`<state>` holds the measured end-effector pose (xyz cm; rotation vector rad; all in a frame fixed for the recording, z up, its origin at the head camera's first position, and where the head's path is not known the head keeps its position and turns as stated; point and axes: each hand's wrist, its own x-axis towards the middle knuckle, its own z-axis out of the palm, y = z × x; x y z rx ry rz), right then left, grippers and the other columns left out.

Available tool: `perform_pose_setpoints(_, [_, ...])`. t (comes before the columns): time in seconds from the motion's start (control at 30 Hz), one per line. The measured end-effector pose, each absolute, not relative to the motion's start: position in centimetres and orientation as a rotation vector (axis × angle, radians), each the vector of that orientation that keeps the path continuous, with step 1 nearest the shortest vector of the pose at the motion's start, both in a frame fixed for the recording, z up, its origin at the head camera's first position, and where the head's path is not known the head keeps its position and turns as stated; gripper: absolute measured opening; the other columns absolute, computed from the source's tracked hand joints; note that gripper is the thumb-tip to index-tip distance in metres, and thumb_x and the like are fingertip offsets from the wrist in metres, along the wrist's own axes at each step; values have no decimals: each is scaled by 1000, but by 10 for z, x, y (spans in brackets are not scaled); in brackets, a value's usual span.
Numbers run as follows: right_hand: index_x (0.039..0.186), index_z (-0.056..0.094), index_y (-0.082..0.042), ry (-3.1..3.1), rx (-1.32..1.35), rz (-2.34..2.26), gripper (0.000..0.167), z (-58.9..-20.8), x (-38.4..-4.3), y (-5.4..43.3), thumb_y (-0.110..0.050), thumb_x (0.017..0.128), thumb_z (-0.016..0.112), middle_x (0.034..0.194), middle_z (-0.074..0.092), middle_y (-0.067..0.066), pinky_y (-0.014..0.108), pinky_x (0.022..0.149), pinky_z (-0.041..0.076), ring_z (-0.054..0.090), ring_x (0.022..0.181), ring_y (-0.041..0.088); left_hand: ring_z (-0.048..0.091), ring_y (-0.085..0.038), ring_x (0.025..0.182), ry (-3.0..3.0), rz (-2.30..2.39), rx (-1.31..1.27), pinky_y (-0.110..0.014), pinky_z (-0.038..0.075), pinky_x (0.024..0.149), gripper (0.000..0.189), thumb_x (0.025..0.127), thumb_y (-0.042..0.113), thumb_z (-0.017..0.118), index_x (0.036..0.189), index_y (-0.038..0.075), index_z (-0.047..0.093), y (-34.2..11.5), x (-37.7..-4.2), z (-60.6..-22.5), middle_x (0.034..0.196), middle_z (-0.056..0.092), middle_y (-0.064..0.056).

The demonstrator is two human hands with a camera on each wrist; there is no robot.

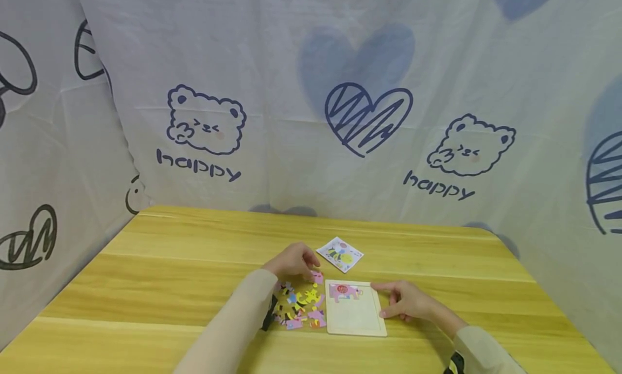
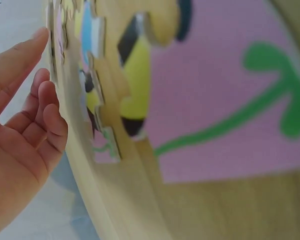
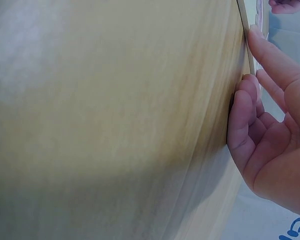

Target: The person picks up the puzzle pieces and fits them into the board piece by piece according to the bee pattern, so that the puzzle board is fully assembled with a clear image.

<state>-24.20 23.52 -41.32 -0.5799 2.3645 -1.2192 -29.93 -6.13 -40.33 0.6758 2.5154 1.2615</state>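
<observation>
My left hand (image 1: pixel 295 261) reaches over the far side of a heap of jigsaw pieces (image 1: pixel 293 324), its fingertips right at a pink puzzle piece (image 1: pixel 317 277). In the left wrist view its fingers are loosely bent beside the pieces, with no piece showing between them. My right hand (image 1: pixel 405 299) steadies the wooden puzzle tray (image 1: pixel 357 320) from the right. Its index finger lies at the far right corner and its thumb touches the right edge. Joined pink pieces (image 1: pixel 345 292) lie in the tray's upper left.
A picture card (image 1: pixel 340 254) with a bee lies behind the tray on the wooden table (image 1: pixel 218 244). Printed cloth (image 1: pixel 291 174) hangs at the back and sides of the table. The loose pieces lie close against the tray's left edge.
</observation>
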Motion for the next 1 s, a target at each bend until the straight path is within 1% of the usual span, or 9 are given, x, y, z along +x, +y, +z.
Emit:
perform_pose_setpoints(0.2, [127,42,7,2377,-587,-1207,63,-412,-242,235,-10,74,72,57,44,1,17,38,32,34,40,6,51,-13,73,2539,1201,678,-25,44,68,25,64,-2,77,87,0,67,-66,-303,-408,79,60,-3])
perform_pose_setpoints(0.47, [127,42,8,2379,-596,-1203,63,-411,-241,235,-10,74,72,57,44,1,18,38,33,34,40,6,49,-13,75,2549,1169,605,-26,43,69,25,65,4,78,88,3,67,-66,-304,-411,80,58,-1])
perform_pose_setpoints(0.7, [127,42,8,2384,-605,-1200,64,-412,-242,236,-11,74,72,57,44,1,17,38,33,34,40,5,44,-14,66,2534,1138,548,-24,38,58,21,69,7,76,86,4,64,-61,-298,-407,72,50,-3])
perform_pose_setpoints(0.83, [126,42,8,2387,-600,-1198,64,-412,-242,235,-11,74,73,57,45,1,17,38,33,35,40,6,43,-14,64,2566,1089,544,-24,36,56,19,70,7,75,83,4,62,-59,-296,-404,70,49,-2])
perform_pose_setpoints(1.0, [127,43,7,2388,-585,-1194,63,-412,-242,235,-11,73,73,58,45,1,17,38,33,35,40,6,43,-14,64,2609,1041,545,-24,36,56,18,70,7,75,79,5,60,-58,-295,-404,70,49,-2])
